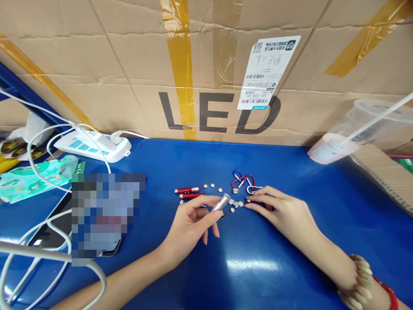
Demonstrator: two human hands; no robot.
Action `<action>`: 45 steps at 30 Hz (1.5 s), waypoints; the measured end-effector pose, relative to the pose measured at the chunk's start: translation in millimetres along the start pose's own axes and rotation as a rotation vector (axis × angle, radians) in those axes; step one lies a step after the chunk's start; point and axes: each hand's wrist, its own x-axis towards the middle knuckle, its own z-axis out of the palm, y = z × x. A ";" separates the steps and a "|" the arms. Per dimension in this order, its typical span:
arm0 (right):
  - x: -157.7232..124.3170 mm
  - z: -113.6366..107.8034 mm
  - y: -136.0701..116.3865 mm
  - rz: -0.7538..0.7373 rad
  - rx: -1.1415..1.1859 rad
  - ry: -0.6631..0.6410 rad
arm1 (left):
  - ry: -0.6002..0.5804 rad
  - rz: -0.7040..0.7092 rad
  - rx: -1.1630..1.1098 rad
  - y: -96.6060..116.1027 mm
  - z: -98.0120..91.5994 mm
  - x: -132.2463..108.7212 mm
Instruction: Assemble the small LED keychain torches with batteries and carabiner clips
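Silver tube (220, 203), tilted with its wide end up and to the right, is in the left hand (198, 217), above the table (258, 245). Left hand: thumb and forefinger pinch the tube, lower fingers curled loosely beneath. Right hand (280, 206): fingertips drawn close to the thumb beside the cell cluster; a small piece shows at the tips, too small to identify, and I cannot tell whether it is gripped. Cell cluster (236, 203) lies between the hands, just right of the tube's wide end. Loose cells (212, 185) lie apart behind the left hand. Two red tubes (187, 190) lie almost parallel to the left of these, the nearer one partly covered by the hand. Blue clip (237, 175), red clip (251, 178) and silver clip (254, 188) are bunched behind the cluster; the silver one is just beside the right hand's fingers. Farther out, left: power strip (93, 145), wipes pack (35, 178), white cable loops. Far right: cup (329, 148), tilted. Behind: carton (135, 77) printed "LED", bearing a white label (267, 73).
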 end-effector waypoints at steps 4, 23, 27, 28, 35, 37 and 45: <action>-0.9 1.1 2.5 -0.030 -0.011 -0.010 | 0.029 -0.007 0.011 2.4 0.9 1.7; -0.6 -14.6 -39.1 0.021 0.546 0.225 | -0.158 -0.089 0.192 -5.3 8.8 -7.3; -1.0 -13.8 -39.2 -0.020 0.569 0.200 | -0.146 -0.093 0.219 -4.0 9.6 -7.2; -0.8 -14.0 -39.2 -0.030 0.573 0.195 | -0.147 -0.096 0.222 -3.6 9.8 -7.4; 2.8 -15.8 -35.9 -0.071 0.627 0.076 | -0.165 -0.104 0.249 -5.0 9.4 -8.2; 3.0 -14.8 -35.1 -0.088 0.620 0.028 | -0.160 -0.091 0.268 -6.4 9.6 -8.2; -1.0 -10.0 -31.1 -0.038 0.637 0.008 | -0.142 -0.081 0.279 -5.3 11.1 -8.9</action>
